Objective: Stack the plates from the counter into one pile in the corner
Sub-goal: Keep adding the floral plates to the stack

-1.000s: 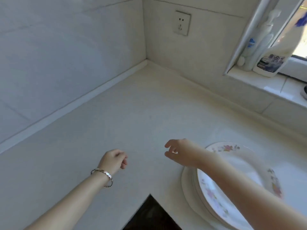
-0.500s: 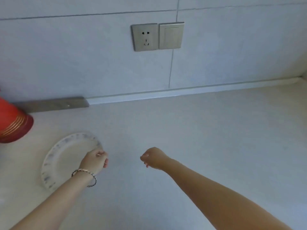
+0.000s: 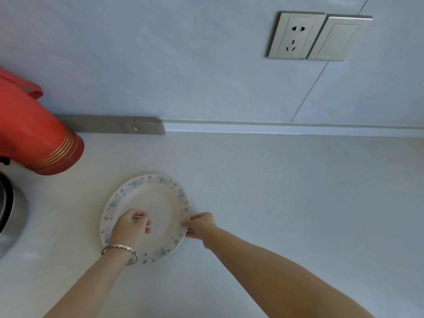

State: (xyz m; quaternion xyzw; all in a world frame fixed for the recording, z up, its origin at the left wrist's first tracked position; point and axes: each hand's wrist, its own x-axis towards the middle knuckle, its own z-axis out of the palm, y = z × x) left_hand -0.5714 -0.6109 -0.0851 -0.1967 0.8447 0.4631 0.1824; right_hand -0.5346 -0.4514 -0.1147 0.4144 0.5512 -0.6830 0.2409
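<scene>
Pale table [image 3: 298, 203] meets a grey wall with a socket [image 3: 294, 35] and switch [image 3: 335, 39] at upper right. Lower centre lies a blue-flowered plate [image 3: 149, 198]. The right hand [image 3: 200, 224] pinches its right rim; the left hand [image 3: 129, 228] curls over it, grip unclear.

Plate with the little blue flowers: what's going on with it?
A person is picking up the plate, which lies flat on the pale counter, not yet lifted. The right hand pinches its right rim. The left hand is over the plate with curled fingers; whether it touches is unclear. A red flask stands to the left, near the wall.
</scene>
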